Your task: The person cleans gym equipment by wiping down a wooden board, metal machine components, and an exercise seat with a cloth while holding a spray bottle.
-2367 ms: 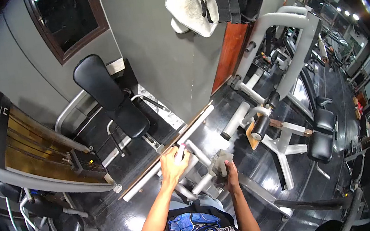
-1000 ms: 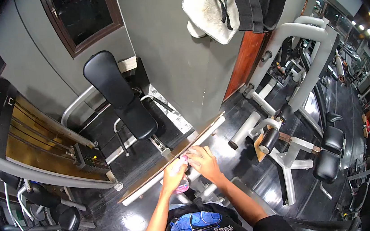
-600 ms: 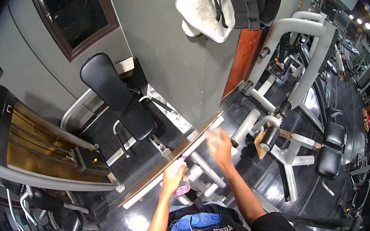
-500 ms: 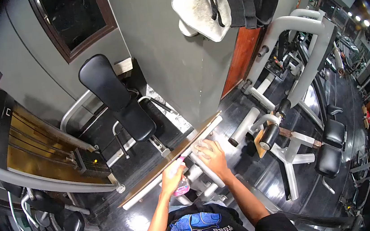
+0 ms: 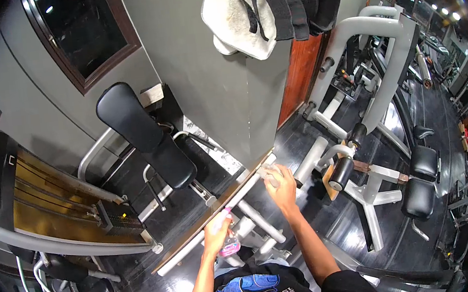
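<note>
My left hand (image 5: 216, 234) is wrapped round the neck of a spray bottle (image 5: 230, 245) with pink liquid and a pink nozzle. My right hand (image 5: 281, 185) is closed on a greyish cloth (image 5: 268, 172), pressed near the upper right end of a white bar (image 5: 244, 188). This bar runs slantwise in front of me, along a flat brown-edged panel (image 5: 194, 230). Below it, between my forearms, pass the white tubes of a machine frame (image 5: 261, 222).
A black padded seat (image 5: 172, 163) stands beyond the bar. On the left is a weight machine (image 5: 0, 196) marked PLAMAX. More machines with black pads (image 5: 420, 197) stand at the right. Towels (image 5: 239, 20) and black straps hang above by the grey wall.
My right hand, with the cloth, has moved up and right along the white bar from beside the bottle. My left hand still grips the bottle, and the view has shifted slightly.
</note>
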`<state>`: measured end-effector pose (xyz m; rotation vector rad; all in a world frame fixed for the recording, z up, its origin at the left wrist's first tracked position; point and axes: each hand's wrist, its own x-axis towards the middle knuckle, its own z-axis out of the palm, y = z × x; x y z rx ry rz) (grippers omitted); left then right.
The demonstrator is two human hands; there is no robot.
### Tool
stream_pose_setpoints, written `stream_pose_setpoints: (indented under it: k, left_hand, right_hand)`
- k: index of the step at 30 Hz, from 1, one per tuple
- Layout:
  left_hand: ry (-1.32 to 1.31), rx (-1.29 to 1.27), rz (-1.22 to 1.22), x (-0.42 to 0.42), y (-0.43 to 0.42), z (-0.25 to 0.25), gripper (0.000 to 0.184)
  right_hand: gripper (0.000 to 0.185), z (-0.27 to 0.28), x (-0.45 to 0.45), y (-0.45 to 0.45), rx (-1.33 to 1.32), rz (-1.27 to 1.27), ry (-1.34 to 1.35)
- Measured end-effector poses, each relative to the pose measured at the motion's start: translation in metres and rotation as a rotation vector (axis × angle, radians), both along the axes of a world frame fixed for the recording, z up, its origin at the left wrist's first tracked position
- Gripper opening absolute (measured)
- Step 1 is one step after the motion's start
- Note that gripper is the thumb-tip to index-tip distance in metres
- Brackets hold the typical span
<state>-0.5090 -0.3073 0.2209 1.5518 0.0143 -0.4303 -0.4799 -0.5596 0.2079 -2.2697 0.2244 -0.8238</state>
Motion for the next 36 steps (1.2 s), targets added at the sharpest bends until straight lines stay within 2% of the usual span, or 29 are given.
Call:
stream_pose_setpoints:
  k: [2, 4, 6, 9, 10, 12, 13, 17, 19, 20, 22, 23, 25, 26, 30, 31, 35, 36]
  left_hand:
    - [0.036, -0.02, 0.001, -0.001, 0.0, 0.0, 0.032]
    - [0.03, -0.039, -0.002, -0.001, 0.001, 0.001, 0.033]
    - [-0.004, -0.002, -0.05, 0.0, 0.004, -0.004, 0.036]
    - [0.01, -0.004, -0.041, -0.001, 0.002, 0.002, 0.037]
    - [0.01, -0.006, -0.034, -0.001, 0.002, 0.001, 0.037]
    - [0.013, 0.012, -0.028, -0.001, 0.002, -0.001, 0.037]
    - [0.012, 0.004, -0.021, -0.001, 0.003, -0.002, 0.037]
    - [0.013, 0.004, -0.016, -0.001, 0.004, -0.003, 0.035]
    - [0.021, 0.002, -0.016, -0.002, 0.004, -0.003, 0.035]
    - [0.026, -0.004, -0.013, -0.002, 0.004, -0.002, 0.035]
    - [0.028, 0.004, -0.016, -0.002, 0.006, -0.003, 0.036]
    - [0.028, 0.008, -0.018, -0.002, 0.006, -0.004, 0.036]
    - [0.02, 0.012, -0.021, -0.002, 0.007, -0.005, 0.036]
    - [0.011, 0.013, -0.024, -0.002, 0.006, -0.005, 0.036]
    - [0.027, 0.052, -0.013, -0.003, 0.005, -0.004, 0.036]
    - [0.018, 0.046, -0.009, -0.003, 0.005, -0.004, 0.036]
    - [-0.005, 0.037, 0.001, -0.003, 0.004, -0.005, 0.037]
    - [-0.013, 0.026, 0.006, -0.004, 0.005, -0.006, 0.038]
  right_hand:
    - [0.03, 0.004, 0.006, -0.017, -0.01, -0.009, 0.007]
    - [0.029, 0.009, 0.021, -0.03, 0.031, -0.184, 0.049]
    - [0.024, 0.0, 0.035, -0.038, 0.027, -0.219, 0.016]
    - [0.027, -0.025, 0.046, -0.044, 0.502, -0.11, 0.065]
    - [0.027, -0.031, 0.044, -0.05, 0.502, -0.11, 0.064]
    - [0.02, -0.033, 0.04, -0.058, 1.13, 0.013, 0.389]
    - [0.016, -0.026, 0.037, -0.055, 1.191, 0.003, 0.381]
    - [0.016, -0.042, 0.05, -0.066, 1.106, 0.092, 0.386]
    - [0.031, -0.052, 0.061, -0.072, 0.96, 0.128, 0.421]
    - [0.031, -0.058, 0.063, -0.071, 0.964, 0.128, 0.421]
    - [0.036, -0.064, 0.068, -0.064, 0.557, -0.041, 0.251]
    - [0.036, -0.068, 0.065, -0.059, 0.56, -0.04, 0.252]
    - [0.039, -0.062, 0.052, -0.041, 0.361, -0.209, 0.118]
    - [0.039, -0.057, 0.044, -0.032, 0.361, -0.208, 0.119]
    - [0.039, -0.004, 0.001, 0.001, 0.76, -0.224, 0.424]
    - [0.04, -0.03, -0.001, 0.002, 0.575, -0.17, 0.312]
    - [0.04, -0.043, 0.002, -0.017, 0.624, -0.218, 0.366]
    - [0.04, -0.024, 0.005, -0.021, 0.658, -0.283, 0.516]
